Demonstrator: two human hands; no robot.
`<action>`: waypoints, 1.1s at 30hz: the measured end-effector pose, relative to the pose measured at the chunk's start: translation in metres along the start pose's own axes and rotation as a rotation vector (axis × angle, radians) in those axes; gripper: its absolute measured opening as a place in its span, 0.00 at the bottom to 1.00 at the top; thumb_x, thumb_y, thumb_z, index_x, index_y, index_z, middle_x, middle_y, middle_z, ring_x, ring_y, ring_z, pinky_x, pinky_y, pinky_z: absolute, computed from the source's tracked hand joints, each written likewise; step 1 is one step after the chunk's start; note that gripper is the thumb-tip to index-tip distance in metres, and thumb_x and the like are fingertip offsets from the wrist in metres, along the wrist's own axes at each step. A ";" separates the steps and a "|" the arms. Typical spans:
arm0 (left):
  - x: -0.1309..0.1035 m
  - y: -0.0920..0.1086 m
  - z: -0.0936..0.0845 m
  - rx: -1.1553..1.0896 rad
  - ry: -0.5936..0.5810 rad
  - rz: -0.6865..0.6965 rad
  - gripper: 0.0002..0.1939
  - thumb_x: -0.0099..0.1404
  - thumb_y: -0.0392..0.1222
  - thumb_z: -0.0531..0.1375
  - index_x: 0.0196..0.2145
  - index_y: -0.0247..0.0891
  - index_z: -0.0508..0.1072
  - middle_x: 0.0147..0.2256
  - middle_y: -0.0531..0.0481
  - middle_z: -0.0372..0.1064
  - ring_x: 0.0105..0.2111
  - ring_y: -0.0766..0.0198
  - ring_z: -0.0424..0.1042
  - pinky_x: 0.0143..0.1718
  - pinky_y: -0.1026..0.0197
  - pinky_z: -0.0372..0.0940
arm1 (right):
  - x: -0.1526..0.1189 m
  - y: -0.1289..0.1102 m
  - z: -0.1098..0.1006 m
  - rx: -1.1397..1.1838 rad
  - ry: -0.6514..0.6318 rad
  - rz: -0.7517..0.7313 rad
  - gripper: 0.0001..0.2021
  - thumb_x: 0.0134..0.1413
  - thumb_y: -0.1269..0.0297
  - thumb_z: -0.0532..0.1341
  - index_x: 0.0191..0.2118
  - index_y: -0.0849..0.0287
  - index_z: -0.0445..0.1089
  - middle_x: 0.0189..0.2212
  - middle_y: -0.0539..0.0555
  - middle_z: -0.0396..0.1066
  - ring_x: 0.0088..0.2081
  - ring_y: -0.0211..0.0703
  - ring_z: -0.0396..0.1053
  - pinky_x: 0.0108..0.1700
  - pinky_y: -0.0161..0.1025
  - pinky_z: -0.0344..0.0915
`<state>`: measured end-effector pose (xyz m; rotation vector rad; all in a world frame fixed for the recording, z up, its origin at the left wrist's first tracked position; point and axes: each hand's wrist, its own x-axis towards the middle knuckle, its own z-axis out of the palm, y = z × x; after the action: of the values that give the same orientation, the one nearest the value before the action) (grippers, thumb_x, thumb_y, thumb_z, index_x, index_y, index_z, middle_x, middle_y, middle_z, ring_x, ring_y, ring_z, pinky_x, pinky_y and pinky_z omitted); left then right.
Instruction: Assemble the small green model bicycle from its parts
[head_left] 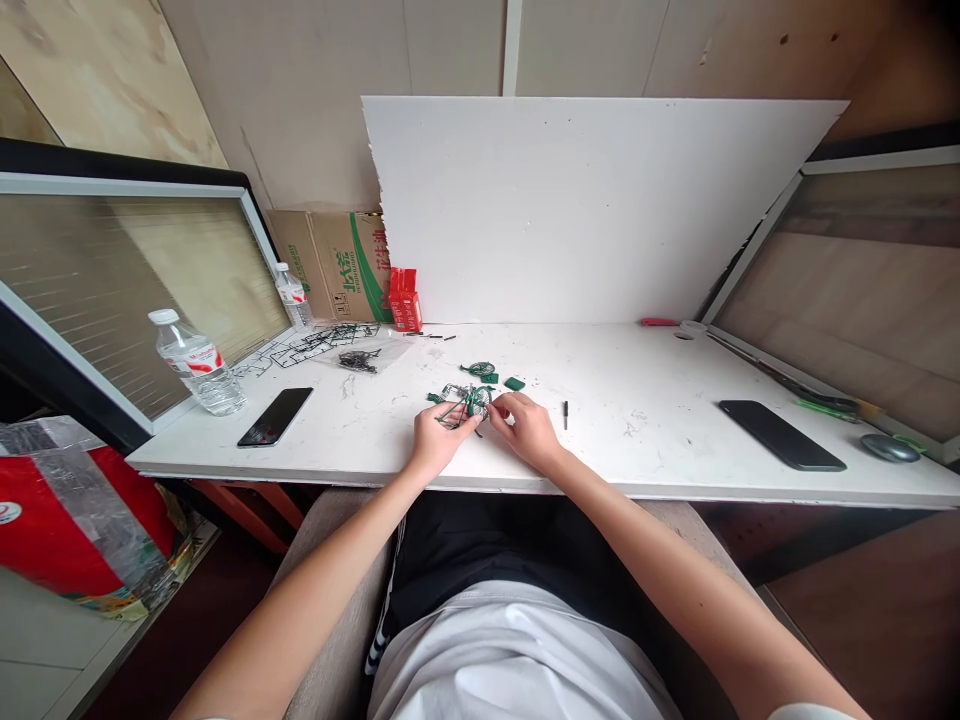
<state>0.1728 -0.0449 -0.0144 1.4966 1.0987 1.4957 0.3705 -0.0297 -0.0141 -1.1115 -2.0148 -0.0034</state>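
A small green model bicycle (475, 402) with a spoked wheel is held just above the white table. My left hand (437, 438) grips its frame between thumb and fingers. Close at its right side, my right hand (523, 428) has its fingertips pinched together by the wheel; what they hold, if anything, is too small to make out. Behind the model lie another green wheel part (478, 369) and a green block-like piece (514, 384). A short dark screwdriver-like tool (566, 415) rests to the right of my right hand.
Black part frames (315, 345) and a clear bag with dark parts (358, 360) lie at back left. Nearby are a phone (275, 416), a water bottle (196, 362) and a red box (406, 300). A dark phone-like slab (782, 435) and a mouse (890, 447) sit at right.
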 end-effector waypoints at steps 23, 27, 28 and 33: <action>-0.001 -0.005 0.000 0.001 -0.004 -0.003 0.15 0.57 0.48 0.76 0.35 0.35 0.82 0.36 0.42 0.83 0.36 0.57 0.81 0.41 0.59 0.75 | 0.002 -0.005 -0.004 -0.016 -0.045 0.053 0.10 0.74 0.59 0.59 0.39 0.55 0.72 0.35 0.55 0.76 0.36 0.48 0.72 0.36 0.41 0.62; 0.000 -0.011 0.000 0.000 -0.008 0.003 0.15 0.58 0.49 0.75 0.35 0.34 0.82 0.37 0.41 0.83 0.36 0.57 0.81 0.40 0.59 0.75 | 0.002 -0.004 -0.004 -0.042 -0.055 0.042 0.11 0.75 0.60 0.58 0.38 0.54 0.71 0.34 0.55 0.75 0.35 0.47 0.71 0.37 0.40 0.61; 0.000 -0.012 0.000 0.010 -0.008 0.012 0.15 0.59 0.49 0.75 0.35 0.34 0.81 0.37 0.41 0.83 0.36 0.56 0.81 0.40 0.59 0.75 | 0.002 -0.003 -0.004 -0.050 -0.058 0.042 0.12 0.75 0.59 0.57 0.36 0.54 0.71 0.33 0.55 0.75 0.34 0.47 0.70 0.36 0.40 0.60; 0.000 -0.014 -0.001 0.059 -0.051 0.056 0.15 0.60 0.49 0.74 0.37 0.34 0.82 0.36 0.42 0.82 0.36 0.57 0.80 0.41 0.59 0.75 | 0.002 0.001 -0.002 -0.062 -0.098 0.083 0.18 0.76 0.58 0.55 0.30 0.54 0.63 0.28 0.52 0.70 0.28 0.43 0.64 0.33 0.40 0.54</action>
<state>0.1710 -0.0404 -0.0270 1.6101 1.0874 1.4659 0.3720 -0.0285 -0.0124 -1.2557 -2.0659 0.0316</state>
